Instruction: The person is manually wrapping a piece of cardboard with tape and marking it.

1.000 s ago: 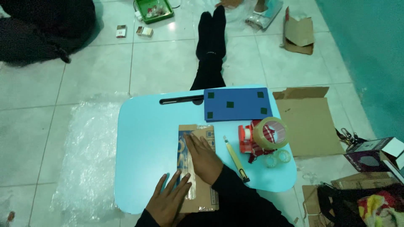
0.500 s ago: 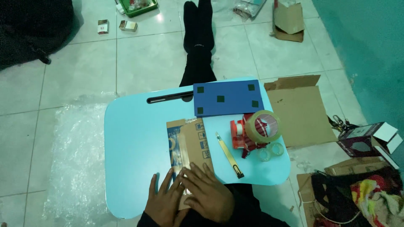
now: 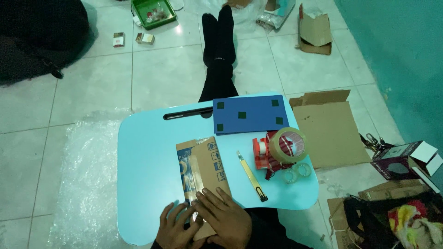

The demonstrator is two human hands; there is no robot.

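Observation:
A flat brown cardboard piece (image 3: pixel 203 168) with blue print lies on a light blue lap table (image 3: pixel 147 161). Both hands press flat on its near end. My left hand (image 3: pixel 174 227) rests on the lower left part. My right hand (image 3: pixel 224 219) lies over the lower right part, fingers spread toward the left hand. A yellow utility knife (image 3: pixel 252 176) lies just right of the cardboard. A red tape dispenser with a brown tape roll (image 3: pixel 281 148) stands further right, with small clear tape rolls (image 3: pixel 296 171) by it.
A dark blue board (image 3: pixel 251 114) with dark squares lies at the table's far edge. My legs in black (image 3: pixel 219 50) stretch across the tiled floor. Bubble wrap (image 3: pixel 83 184) lies left, flattened cardboard (image 3: pixel 330 131) right, boxes and a bag at lower right, a green tray (image 3: pixel 153 12) far away.
My right hand slid down the cardboard from its middle to the near end beside my left hand. The view shifted, moving the table up and right in frame.

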